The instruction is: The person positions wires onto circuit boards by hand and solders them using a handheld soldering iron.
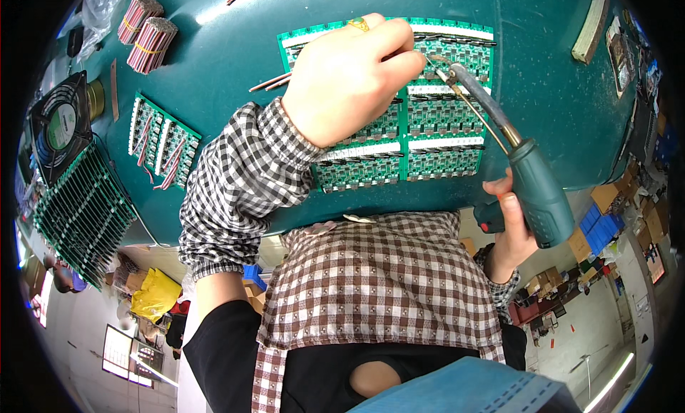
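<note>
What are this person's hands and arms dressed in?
Both hands are bare. The left hand wears a gold-coloured ring with a green centre. A puffy black-and-white checked sleeve covers that forearm; similar checked fabric shows by the right hand.

Head view, recorded by the left of two wide fisheye cameras worn side by side on your head and directed downward, upright and unmirrored. Your left hand [351, 78] and right hand [515, 231] lie within close range over and beside the green table [235, 63]; your checked apron [378, 284] and blue mask [467, 388] enter from below. The wide field reaches a yellow bag [155, 295] at left and blue bins [599, 229] at right, its outline curving into a dark rim.
</note>
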Demonstrator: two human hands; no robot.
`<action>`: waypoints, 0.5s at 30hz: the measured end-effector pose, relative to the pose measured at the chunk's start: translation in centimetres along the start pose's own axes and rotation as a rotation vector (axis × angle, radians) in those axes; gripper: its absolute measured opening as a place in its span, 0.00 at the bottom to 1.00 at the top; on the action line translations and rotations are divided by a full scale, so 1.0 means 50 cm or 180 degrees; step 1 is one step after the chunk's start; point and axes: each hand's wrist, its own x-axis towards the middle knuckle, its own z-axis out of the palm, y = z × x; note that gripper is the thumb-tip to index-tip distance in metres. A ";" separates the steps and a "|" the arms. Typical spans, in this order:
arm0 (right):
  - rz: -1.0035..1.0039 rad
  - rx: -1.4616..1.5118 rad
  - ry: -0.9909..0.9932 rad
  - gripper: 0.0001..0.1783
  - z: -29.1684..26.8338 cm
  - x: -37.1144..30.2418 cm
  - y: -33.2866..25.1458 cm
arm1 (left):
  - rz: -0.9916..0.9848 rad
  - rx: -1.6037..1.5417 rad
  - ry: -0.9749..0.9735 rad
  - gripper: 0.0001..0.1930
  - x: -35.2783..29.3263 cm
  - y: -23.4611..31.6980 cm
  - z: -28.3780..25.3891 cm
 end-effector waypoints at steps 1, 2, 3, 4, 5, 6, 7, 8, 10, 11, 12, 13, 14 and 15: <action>-0.0010 0.0009 -0.0002 0.15 0.000 0.000 0.000 | -0.0004 0.0006 -0.0006 0.11 0.000 0.000 0.001; -0.0009 0.0006 0.0000 0.15 0.000 0.000 0.001 | -0.0003 0.0002 -0.0005 0.11 0.000 0.000 0.002; -0.0009 -0.0009 0.0000 0.15 0.000 -0.001 0.002 | -0.0003 0.0022 -0.0016 0.11 -0.001 0.000 0.001; -0.0009 -0.0024 -0.0001 0.15 0.000 -0.001 0.003 | -0.0004 0.0042 -0.0026 0.12 -0.002 0.000 0.000; -0.0009 -0.0016 -0.0007 0.15 0.000 -0.001 0.004 | -0.0008 0.0049 -0.0030 0.12 -0.002 0.001 -0.001; -0.0023 -0.0035 -0.0008 0.15 0.000 -0.001 0.003 | 0.0005 0.0048 -0.0020 0.12 -0.001 0.000 -0.001; -0.0037 -0.0054 -0.0010 0.15 -0.001 0.000 0.002 | 0.0018 0.0047 -0.0011 0.12 0.000 0.000 -0.001; -0.0037 -0.0063 -0.0009 0.15 0.001 0.000 0.000 | 0.0017 0.0040 -0.0007 0.12 0.001 0.000 -0.001; 0.0068 0.0012 0.0030 0.16 0.004 -0.001 -0.004 | 0.0030 0.0055 0.0005 0.12 0.001 0.000 -0.001; 0.0068 0.0013 0.0029 0.16 0.003 -0.001 -0.003 | 0.0030 0.0056 0.0005 0.12 0.001 0.001 -0.001; -0.0008 -0.0047 0.0010 0.16 0.001 -0.001 -0.001 | 0.0022 0.0074 -0.0001 0.13 0.001 0.002 -0.001; -0.0084 -0.0107 -0.0008 0.16 -0.001 -0.001 0.000 | 0.0015 0.0091 -0.0006 0.13 0.001 0.003 -0.001; -0.0083 -0.0105 -0.0008 0.16 -0.003 -0.001 0.000 | 0.0015 0.0092 -0.0008 0.13 0.000 0.003 0.000; -0.0042 -0.0077 -0.0006 0.16 -0.004 -0.002 -0.002 | 0.0019 0.0103 0.0001 0.13 0.000 0.003 0.001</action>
